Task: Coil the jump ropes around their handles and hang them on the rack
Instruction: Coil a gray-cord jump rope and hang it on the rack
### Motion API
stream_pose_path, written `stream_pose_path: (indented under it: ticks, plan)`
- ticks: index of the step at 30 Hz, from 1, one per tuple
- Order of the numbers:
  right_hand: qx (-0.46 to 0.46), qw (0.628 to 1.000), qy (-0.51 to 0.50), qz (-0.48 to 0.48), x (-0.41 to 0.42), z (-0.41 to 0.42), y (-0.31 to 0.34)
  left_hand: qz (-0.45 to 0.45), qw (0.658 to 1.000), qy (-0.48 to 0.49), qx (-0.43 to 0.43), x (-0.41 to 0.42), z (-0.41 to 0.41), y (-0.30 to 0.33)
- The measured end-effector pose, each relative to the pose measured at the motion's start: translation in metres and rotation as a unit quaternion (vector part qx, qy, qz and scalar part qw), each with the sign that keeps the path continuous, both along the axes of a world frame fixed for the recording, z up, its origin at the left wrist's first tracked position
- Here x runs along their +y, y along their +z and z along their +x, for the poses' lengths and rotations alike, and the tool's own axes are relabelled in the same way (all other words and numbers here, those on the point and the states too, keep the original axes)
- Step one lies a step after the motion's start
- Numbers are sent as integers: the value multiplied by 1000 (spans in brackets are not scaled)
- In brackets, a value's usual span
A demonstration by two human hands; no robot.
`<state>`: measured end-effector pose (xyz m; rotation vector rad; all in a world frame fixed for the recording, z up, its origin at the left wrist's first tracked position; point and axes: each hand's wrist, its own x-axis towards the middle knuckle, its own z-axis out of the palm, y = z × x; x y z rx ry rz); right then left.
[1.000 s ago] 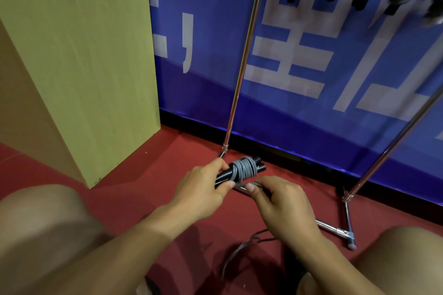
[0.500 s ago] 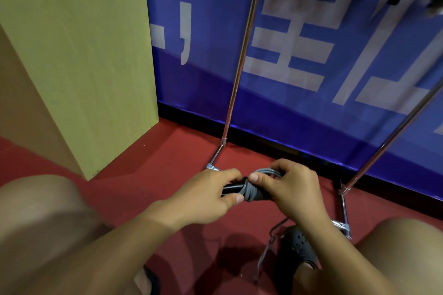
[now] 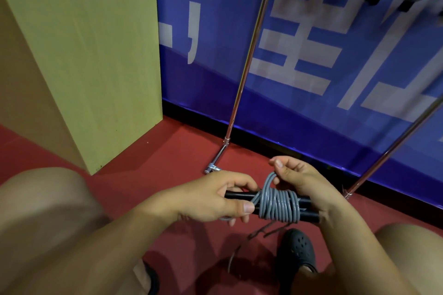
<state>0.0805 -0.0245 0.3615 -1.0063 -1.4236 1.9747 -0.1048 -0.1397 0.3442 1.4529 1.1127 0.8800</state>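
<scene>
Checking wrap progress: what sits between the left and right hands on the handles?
In the head view, the grey rope coil wraps the black handles between the left hand and the right hand; the right hand's fingers pinch a loop rising from it.

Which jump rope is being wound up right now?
Look at the red floor below the blue wall. Just above it, two hands hold black handles wrapped in grey rope. The other ropes hang on the rack.

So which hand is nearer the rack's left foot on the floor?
Left. The left hand sits just below the rack's left foot; the right hand is farther right, pinching the grey rope.
</scene>
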Motion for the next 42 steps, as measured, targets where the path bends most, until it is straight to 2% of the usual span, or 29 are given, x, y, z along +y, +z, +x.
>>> stream_pose_path:
  ticks: [2, 8, 13, 18, 24, 33, 42]
  plan:
    - [18, 1000, 13, -19, -3, -3, -2, 0, 999, -5, -32, -2, -1, 2]
    - [2, 997, 20, 70, -17, -13, -19, 18, 996, -7, -92, -5, 0, 6]
    - [-83, 987, 0, 135, -15, -17, -27, 11, 991, 92, -98, -2, 0, 2]
    - [-94, 988, 38, 113, -14, -22, -31, 1, 972, 228, -58, 8, 2, -4]
    - [-115, 979, 58, 159, -17, -21, -35, 3, 936, 351, -9, 18, -4, -14]
    - [-139, 969, 68, 191, -20, -23, -38, 14, 923, 380, 53, 25, -7, -24]
    - [-169, 961, 63, 210, -13, -20, -34, 26, 927, 354, 121, 30, -10, -31]
